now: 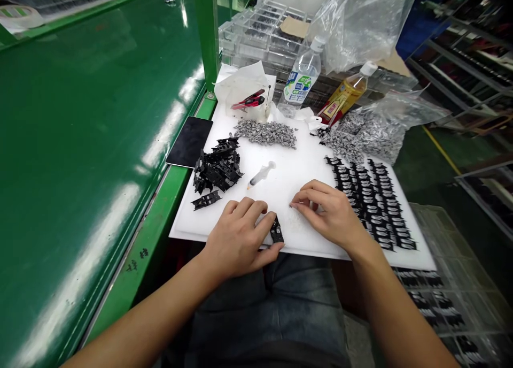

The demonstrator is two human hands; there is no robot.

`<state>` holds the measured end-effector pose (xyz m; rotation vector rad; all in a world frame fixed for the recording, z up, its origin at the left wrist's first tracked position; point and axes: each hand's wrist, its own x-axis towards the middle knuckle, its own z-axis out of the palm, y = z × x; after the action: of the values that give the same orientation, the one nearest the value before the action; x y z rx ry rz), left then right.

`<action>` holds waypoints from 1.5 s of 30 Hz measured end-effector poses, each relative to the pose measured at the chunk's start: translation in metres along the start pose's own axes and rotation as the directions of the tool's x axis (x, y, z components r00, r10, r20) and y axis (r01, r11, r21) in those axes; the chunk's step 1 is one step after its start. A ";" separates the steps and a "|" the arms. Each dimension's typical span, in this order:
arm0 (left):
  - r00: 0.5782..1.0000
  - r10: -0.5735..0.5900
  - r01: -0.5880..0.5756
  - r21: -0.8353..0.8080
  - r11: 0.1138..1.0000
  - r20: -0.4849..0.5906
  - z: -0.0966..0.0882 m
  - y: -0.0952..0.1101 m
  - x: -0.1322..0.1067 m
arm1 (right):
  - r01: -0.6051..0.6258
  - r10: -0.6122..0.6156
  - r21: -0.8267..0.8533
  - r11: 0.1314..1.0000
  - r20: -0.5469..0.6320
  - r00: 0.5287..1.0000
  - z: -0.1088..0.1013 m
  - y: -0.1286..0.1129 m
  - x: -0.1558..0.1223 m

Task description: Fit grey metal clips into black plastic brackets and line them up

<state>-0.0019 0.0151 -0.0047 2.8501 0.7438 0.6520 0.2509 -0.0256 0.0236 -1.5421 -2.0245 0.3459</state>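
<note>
The left hand (238, 237) is grasping a black part (276, 231) at the white tabletop's (306, 167) near edge, its fingers partly covering it. The right hand (332, 215) is bunching its fingertips nearby; whether that grip is holding anything, I cannot tell. A clear bag (395, 143) is obscuring grey pieces (355, 135).

White board (308, 159): black parts (218, 170) heaped (some in rows), grey pieces (266, 133) piled, syringe (261, 175).
</note>
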 end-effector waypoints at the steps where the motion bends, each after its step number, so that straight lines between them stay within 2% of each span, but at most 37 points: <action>1: 1.000 -0.002 0.002 -0.002 1.000 0.002 0.000 0.000 0.000 | 0.002 -0.001 0.013 1.000 -0.009 1.000 0.000 -0.004 -0.001; 4: 1.000 -0.007 0.007 -0.012 1.000 0.000 0.001 0.000 0.000 | -0.017 0.023 0.131 0.991 -0.046 0.999 0.002 -0.023 -0.008; 6: 1.000 -0.007 0.007 -0.015 1.000 -0.006 0.001 0.000 -0.001 | -0.023 0.030 0.207 0.978 -0.027 0.999 0.007 -0.037 -0.015; 10: 1.000 -0.006 0.005 -0.008 1.000 -0.016 0.002 0.000 -0.001 | 0.026 -0.027 0.185 0.982 0.003 1.000 0.018 -0.052 -0.024; 22: 0.999 0.007 -0.007 0.000 1.000 -0.032 0.005 -0.001 -0.001 | 0.072 -0.072 -0.004 0.997 0.073 0.995 0.025 -0.050 -0.024; 24: 0.999 0.001 -0.001 -0.008 1.000 -0.032 0.005 -0.001 -0.001 | 0.069 -0.070 0.021 0.997 0.054 0.996 0.022 -0.051 -0.025; 27: 1.000 0.000 -0.001 -0.041 0.999 -0.023 0.003 -0.001 -0.002 | 0.031 -0.027 0.108 0.994 -0.044 0.999 0.017 -0.045 -0.027; 30: 0.998 0.055 -0.054 -0.081 0.995 0.017 -0.002 0.000 -0.003 | -0.005 0.018 0.127 0.992 -0.102 0.995 0.012 -0.035 -0.027; 35: 0.998 0.061 -0.060 -0.182 0.982 0.000 -0.006 -0.001 -0.003 | 0.068 -0.074 0.069 0.995 0.089 0.993 0.013 -0.022 -0.025; 39: 0.997 0.072 -0.078 -0.252 0.965 -0.033 -0.007 -0.004 -0.003 | 0.084 -0.087 0.032 0.996 0.094 0.992 0.010 -0.019 -0.027; 45: 0.995 0.038 -0.057 -0.202 0.978 -0.097 -0.002 -0.006 -0.002 | 0.074 -0.068 -0.060 0.995 0.100 0.993 0.005 -0.026 -0.037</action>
<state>-0.0066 0.0196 -0.0053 2.6716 0.5844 0.8216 0.2333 -0.0677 0.0229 -1.5133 -2.1795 0.3375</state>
